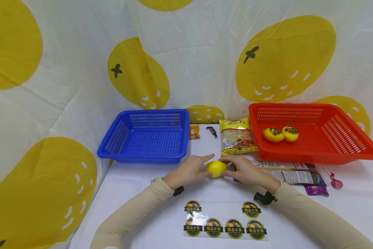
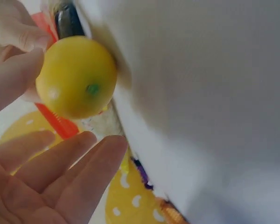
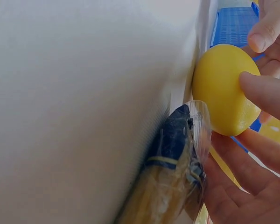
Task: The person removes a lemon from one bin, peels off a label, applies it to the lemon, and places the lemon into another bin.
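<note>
A yellow lemon is between both hands at the middle of the table; a green spot marks its end in the left wrist view. My right hand holds it from the right, thumb on the near side and fingers around the far side. From the left, my left hand reaches to it with the thumb at its surface and the other fingers extended, apart from the fruit. Nearer me lies a clear sheet of round black-and-gold fruit stickers. Two yellow fruits with such stickers sit in the red basket.
A blue basket stands at the back left. Around the right hand lie a bag of pasta and a long clear-and-dark package. Further right are a purple packet and a lollipop. Small orange and purple wrapped snacks lie behind.
</note>
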Motion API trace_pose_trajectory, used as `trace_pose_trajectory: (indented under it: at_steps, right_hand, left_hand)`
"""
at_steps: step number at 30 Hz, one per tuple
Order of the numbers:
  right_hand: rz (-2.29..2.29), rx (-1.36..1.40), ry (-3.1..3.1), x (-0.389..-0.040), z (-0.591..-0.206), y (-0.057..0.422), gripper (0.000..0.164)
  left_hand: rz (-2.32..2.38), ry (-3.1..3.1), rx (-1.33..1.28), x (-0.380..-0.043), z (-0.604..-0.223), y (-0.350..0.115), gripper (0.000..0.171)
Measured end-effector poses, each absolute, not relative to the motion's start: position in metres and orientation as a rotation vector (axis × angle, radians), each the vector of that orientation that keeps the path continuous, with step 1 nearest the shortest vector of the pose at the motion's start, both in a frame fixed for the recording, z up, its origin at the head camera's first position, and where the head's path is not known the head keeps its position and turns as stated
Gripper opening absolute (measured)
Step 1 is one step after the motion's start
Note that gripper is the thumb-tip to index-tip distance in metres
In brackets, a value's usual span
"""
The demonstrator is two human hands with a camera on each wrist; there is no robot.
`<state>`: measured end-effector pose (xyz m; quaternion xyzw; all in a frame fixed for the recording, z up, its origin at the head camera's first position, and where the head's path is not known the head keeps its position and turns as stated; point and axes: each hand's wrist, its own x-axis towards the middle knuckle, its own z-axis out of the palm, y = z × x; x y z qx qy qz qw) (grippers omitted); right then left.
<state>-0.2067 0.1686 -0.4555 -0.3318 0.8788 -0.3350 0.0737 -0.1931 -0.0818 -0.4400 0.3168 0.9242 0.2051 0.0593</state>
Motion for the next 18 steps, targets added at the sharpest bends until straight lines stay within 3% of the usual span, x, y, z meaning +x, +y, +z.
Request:
trace_pose_trajectory:
  at_steps: [4, 12, 18]
  right_hand:
    - [-0.995, -0.975, 2.660, -0.2051, -0.4554, 0.1671, 0.047]
    - [-0.934, -0.961, 2.746, -0.2008, -0.4544, 0.1630, 0.048]
    - [-0.913, -0.977, 2.776, -0.1994, -0.4551, 0.1613, 0.047]
  left_hand:
    - [0.657, 2.805, 0.883, -0.1926, -0.4457, -0.0812, 0.073]
    - [0.731, 2.843, 0.863, -0.1933, -0.4495, -0.0807, 0.049]
    - [0.724, 2.847, 0.850, -0.1924, -0.4470, -0.0796, 0.047]
